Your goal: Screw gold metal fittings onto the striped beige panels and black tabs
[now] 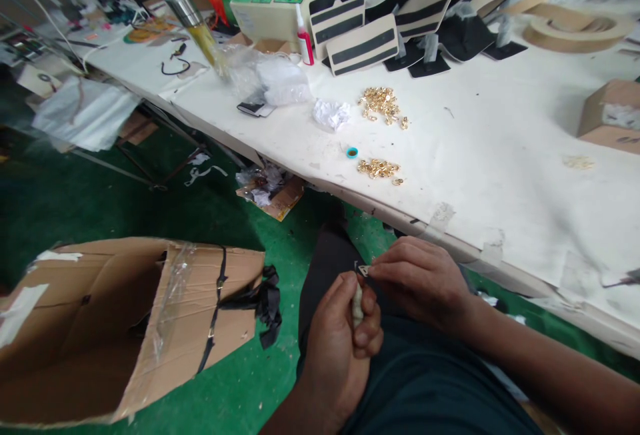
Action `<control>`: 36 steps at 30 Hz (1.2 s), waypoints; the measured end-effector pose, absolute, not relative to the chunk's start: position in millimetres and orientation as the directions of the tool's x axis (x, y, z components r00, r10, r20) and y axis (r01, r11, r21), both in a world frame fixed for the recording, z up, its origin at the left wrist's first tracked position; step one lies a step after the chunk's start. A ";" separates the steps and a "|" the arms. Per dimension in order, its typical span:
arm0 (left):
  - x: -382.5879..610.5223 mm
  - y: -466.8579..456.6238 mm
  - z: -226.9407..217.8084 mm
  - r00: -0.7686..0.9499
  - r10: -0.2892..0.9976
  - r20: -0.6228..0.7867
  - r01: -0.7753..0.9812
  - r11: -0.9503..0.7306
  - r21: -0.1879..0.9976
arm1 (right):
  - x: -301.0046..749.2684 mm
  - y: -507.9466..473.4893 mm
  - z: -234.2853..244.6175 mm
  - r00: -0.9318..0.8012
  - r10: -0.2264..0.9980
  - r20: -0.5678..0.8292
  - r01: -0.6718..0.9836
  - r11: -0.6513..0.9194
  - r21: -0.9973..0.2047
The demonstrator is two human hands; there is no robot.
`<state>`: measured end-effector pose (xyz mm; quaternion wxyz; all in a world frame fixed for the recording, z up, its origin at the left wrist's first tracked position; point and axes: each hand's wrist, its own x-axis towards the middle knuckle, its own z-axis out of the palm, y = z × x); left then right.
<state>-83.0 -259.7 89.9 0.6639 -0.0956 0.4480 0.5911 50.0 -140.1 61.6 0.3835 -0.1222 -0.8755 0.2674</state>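
Note:
My left hand (345, 335) is closed in a fist over my lap. A pale, knobbly stick-like piece (357, 305) shows between its thumb and fingers; its kind is unclear. Close beside it, the fingertips of my right hand (423, 281) pinch a small light-coloured piece with an opening in it (365, 270), near the left thumb tip. On the white table (480, 175) in front lie a larger heap of gold metal fittings (381, 103) and a smaller gold heap (379, 169). A small turquoise cap (353, 153) lies beside the smaller heap.
An open cardboard box (200, 308) stands on the green floor at left. Along the table's back are a red-liquid bottle (305, 45), a control machine (275, 8), striped panels (363, 45) and a tape roll (575, 31). Crumpled white paper (331, 115) lies nearer.

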 end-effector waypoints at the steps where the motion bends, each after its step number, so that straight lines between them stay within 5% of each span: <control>1: -83.0 -260.0 90.2 -0.098 0.697 -0.710 -0.869 0.288 0.403 | 49.1 -140.4 60.0 -0.680 0.403 0.612 0.001 0.836 -0.549; 11: -84.4 -260.5 96.4 -0.033 0.681 -0.731 -0.855 0.359 0.373 | 42.9 -137.1 52.7 -0.695 0.309 0.649 0.029 0.914 -0.404; 16: -83.2 -264.7 109.2 0.090 0.759 -0.645 -0.881 0.363 0.305 | 45.8 -123.5 9.4 -0.671 0.567 0.478 0.289 0.793 -0.536; 20: -86.0 -260.6 105.3 0.076 0.736 -0.673 -0.903 0.337 0.266 | 55.1 -124.8 9.7 -0.554 0.721 0.417 0.278 0.632 -0.724; 28: -86.1 -252.9 95.7 0.058 0.699 -0.713 -0.897 0.350 0.270 | 51.7 -141.9 66.4 -0.590 0.493 0.640 -0.019 0.784 -0.621; 36: -87.9 -262.0 98.6 0.180 0.766 -0.617 -0.937 0.324 0.129 | 43.3 -136.8 36.5 -0.647 0.460 0.608 0.067 0.828 -0.556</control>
